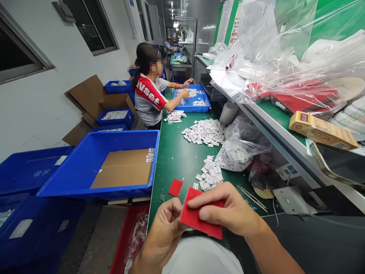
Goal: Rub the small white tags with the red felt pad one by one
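My right hand (228,207) holds a flat red piece (199,220) between its thumb and fingers, near my body at the bench edge. Against the left side of that piece, my left hand (168,224) is closed in a pinch; whatever it grips is hidden behind its fingers and the red piece. A smaller red square (175,188) lies on the green bench (168,160), just beyond my left hand. Small white parts (211,174) form a pile beyond my hands, with a larger pile (205,132) farther back.
Left of the bench stands a big blue bin (97,192) with cardboard inside. A person (151,91) handles white parts over a blue tray (196,108). Clear plastic bags (239,148), tweezers (252,198) and an overhanging shelf (273,129) are on the right.
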{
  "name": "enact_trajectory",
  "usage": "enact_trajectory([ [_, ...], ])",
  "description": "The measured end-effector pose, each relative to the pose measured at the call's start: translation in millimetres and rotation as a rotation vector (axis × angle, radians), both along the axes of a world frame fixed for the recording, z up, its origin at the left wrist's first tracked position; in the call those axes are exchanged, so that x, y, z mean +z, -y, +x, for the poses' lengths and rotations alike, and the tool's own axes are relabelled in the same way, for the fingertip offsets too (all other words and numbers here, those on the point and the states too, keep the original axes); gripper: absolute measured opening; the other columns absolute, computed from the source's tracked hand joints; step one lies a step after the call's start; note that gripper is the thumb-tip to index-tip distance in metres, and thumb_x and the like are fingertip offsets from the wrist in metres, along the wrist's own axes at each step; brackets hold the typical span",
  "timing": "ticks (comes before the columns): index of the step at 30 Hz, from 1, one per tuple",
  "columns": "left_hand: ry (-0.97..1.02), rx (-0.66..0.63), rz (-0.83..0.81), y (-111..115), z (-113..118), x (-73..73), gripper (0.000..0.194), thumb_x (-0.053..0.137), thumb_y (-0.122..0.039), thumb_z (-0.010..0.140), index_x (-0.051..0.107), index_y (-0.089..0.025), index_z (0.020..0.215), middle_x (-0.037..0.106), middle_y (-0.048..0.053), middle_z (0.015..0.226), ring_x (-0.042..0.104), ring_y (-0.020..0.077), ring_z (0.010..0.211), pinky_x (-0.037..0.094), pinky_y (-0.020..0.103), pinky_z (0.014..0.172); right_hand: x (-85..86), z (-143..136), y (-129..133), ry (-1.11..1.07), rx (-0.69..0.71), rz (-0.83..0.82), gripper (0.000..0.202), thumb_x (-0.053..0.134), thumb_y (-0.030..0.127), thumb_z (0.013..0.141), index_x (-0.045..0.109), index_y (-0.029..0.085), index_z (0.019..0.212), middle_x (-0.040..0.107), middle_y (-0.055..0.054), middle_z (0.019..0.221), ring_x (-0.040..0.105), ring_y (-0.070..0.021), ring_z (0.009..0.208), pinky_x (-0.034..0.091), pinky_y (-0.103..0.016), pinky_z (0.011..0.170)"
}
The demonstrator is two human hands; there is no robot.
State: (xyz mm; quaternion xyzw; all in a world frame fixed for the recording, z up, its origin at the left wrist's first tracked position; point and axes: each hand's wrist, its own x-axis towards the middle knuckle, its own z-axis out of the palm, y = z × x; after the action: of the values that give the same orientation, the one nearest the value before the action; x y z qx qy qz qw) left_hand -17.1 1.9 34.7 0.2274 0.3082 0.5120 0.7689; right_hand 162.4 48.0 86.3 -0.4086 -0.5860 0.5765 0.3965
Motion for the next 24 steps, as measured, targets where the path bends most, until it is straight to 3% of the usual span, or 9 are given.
enact_trajectory([
  [3, 0.002, 0.001, 0.042, 2.6, 0.1, 0.0, 0.033, 0.095, -0.033, 0.066, 0.067, -0.016, 0.072, 0.067, 0.000, 0.064, 0.058, 0.0094, 0.062, 0.044, 0.020, 0.062, 1.7, -0.3, 1.1, 0.049, -0.177, 0.067, 0.023, 0.072, 0.034, 0.090, 0.085, 0.022, 0.106, 0.084, -0.006, 0.090, 0.074, -0.0193, 0.075, 0.058, -0.027, 0.066],
  [4, -0.003, 0.015, 0.044, 3.3, 0.2, 0.2, 0.033, 0.094, -0.033, 0.066, 0.066, -0.017, 0.070, 0.068, 0.000, 0.065, 0.059, 0.0101, 0.062, 0.044, 0.020, 0.062, 1.5, 0.1, 1.4, 0.024, -0.170, 0.077, 0.023, 0.073, 0.035, 0.090, 0.085, 0.023, 0.105, 0.084, -0.006, 0.091, 0.075, -0.0194, 0.075, 0.058, -0.026, 0.065],
  [7, -0.082, 0.110, 0.083, 4.5, -0.6, 1.8, 0.034, 0.095, -0.035, 0.064, 0.065, -0.018, 0.068, 0.070, 0.001, 0.066, 0.061, 0.0121, 0.061, 0.047, 0.022, 0.060, -1.7, 0.1, 1.0, -0.032, 0.061, 0.070, 0.021, 0.075, 0.037, 0.089, 0.086, 0.024, 0.102, 0.084, -0.004, 0.082, 0.073, -0.0176, 0.068, 0.054, -0.023, 0.059],
  [9, -0.222, 0.206, 0.250, 4.5, -2.8, 3.3, 0.029, 0.093, -0.033, 0.067, 0.068, -0.020, 0.068, 0.072, 0.001, 0.064, 0.065, 0.0154, 0.066, 0.052, 0.024, 0.061, -5.5, -1.3, -0.2, 0.017, -0.112, 0.087, 0.019, 0.071, 0.031, 0.092, 0.085, 0.025, 0.104, 0.083, -0.002, 0.083, 0.071, -0.0158, 0.069, 0.054, -0.022, 0.061],
  [11, -0.450, 0.383, 0.507, 4.6, -6.1, 3.3, 0.018, 0.089, -0.022, 0.073, 0.071, -0.023, 0.073, 0.075, 0.001, 0.066, 0.070, 0.0188, 0.077, 0.057, 0.029, 0.068, -9.0, -2.7, -0.4, 0.023, -0.359, 0.100, 0.018, 0.069, 0.027, 0.094, 0.085, 0.028, 0.103, 0.083, -0.001, 0.091, 0.072, -0.0151, 0.078, 0.054, -0.020, 0.070],
  [15, -0.957, 0.821, 0.932, 7.0, -13.6, -3.1, 0.040, 0.080, 0.006, 0.069, 0.073, -0.025, 0.093, 0.083, 0.001, 0.093, 0.078, 0.0261, 0.092, 0.064, 0.043, 0.081, -11.9, -4.0, 9.7, -0.225, -0.402, 0.017, 0.013, 0.070, 0.033, 0.095, 0.083, 0.032, 0.096, 0.079, 0.002, 0.093, 0.068, -0.0114, 0.081, 0.053, -0.015, 0.071],
  [18, -1.170, 0.891, 1.120, 8.8, -15.7, -3.9, 0.045, 0.078, 0.008, 0.067, 0.072, -0.023, 0.098, 0.083, 0.003, 0.102, 0.078, 0.0297, 0.098, 0.067, 0.044, 0.080, -12.8, -4.7, 24.3, -0.486, -0.277, -0.163, 0.013, 0.072, 0.038, 0.093, 0.080, 0.036, 0.103, 0.073, 0.003, 0.081, 0.054, -0.0059, 0.054, 0.042, -0.012, 0.047],
  [21, -1.223, 0.917, 1.172, 8.5, -12.6, 6.5, 0.030, 0.077, 0.001, 0.076, 0.073, -0.024, 0.093, 0.083, 0.002, 0.099, 0.080, 0.0266, 0.094, 0.068, 0.037, 0.075, -13.2, -5.0, 35.2, -0.587, -0.074, -0.252, 0.019, 0.074, 0.040, 0.092, 0.079, 0.037, 0.110, 0.065, 0.005, 0.060, 0.035, -0.0041, 0.039, 0.026, -0.012, 0.035],
  [24, -1.223, 0.902, 1.197, 7.7, -9.5, 19.9, 0.021, 0.077, -0.011, 0.082, 0.077, -0.027, 0.096, 0.082, 0.001, 0.096, 0.080, 0.0267, 0.087, 0.069, 0.036, 0.072, -10.7, -5.3, 33.7, -0.494, 0.161, -0.157, 0.021, 0.075, 0.039, 0.091, 0.082, 0.031, 0.109, 0.071, 0.001, 0.060, 0.049, -0.0077, 0.040, 0.040, -0.017, 0.039],
])
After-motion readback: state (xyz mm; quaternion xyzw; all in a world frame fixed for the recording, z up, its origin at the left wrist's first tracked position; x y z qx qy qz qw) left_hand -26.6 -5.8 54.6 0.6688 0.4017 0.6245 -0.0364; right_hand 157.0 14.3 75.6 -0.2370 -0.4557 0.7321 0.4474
